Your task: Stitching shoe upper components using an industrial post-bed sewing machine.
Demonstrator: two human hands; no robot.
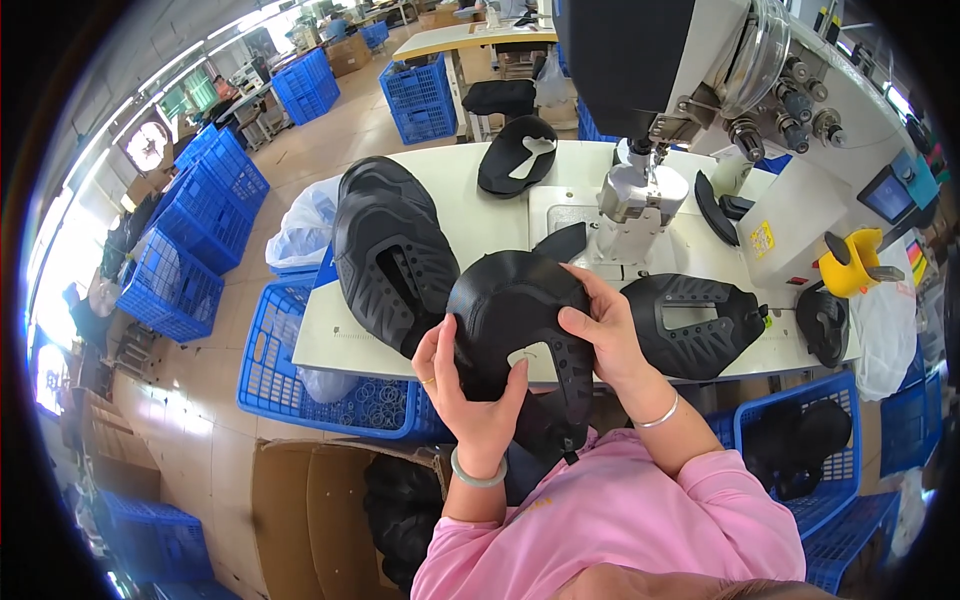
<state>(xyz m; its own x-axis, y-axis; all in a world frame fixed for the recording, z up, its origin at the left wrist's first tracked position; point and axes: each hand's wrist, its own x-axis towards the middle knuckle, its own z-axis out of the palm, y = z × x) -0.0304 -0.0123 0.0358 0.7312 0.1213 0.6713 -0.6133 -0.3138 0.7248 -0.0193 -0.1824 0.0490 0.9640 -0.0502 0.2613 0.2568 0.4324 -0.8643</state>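
1. Curved black shoe upper [515, 275] is up at the near edge of the flat white sewing table [330, 330], in both hands.
2. Left hand [465, 405]: half-curled, fingers on the left flank, thumb at the cutout edge. Right hand [605, 325]: thumb on top, other fingers mostly hidden behind the piece. Both closed on it.
3. Progress, my read: already formed into a 3D shape, in handling, clear of the silver metal sewing-machine post [650, 190]. Can't tell if stitching is complete or what's left on it.
4. Black ridged shoe uppers [385, 220] pile at left, 1 black oval-toed shoe upper [735, 325] lies at right. Can't tell finished from waiting.
5. Materials: held piece looks smooth, flexible, domed, with a hole-dotted strip beside the cutout. Left pile has moulded-looking ridges and eyelet holes. Table is smooth, hard.
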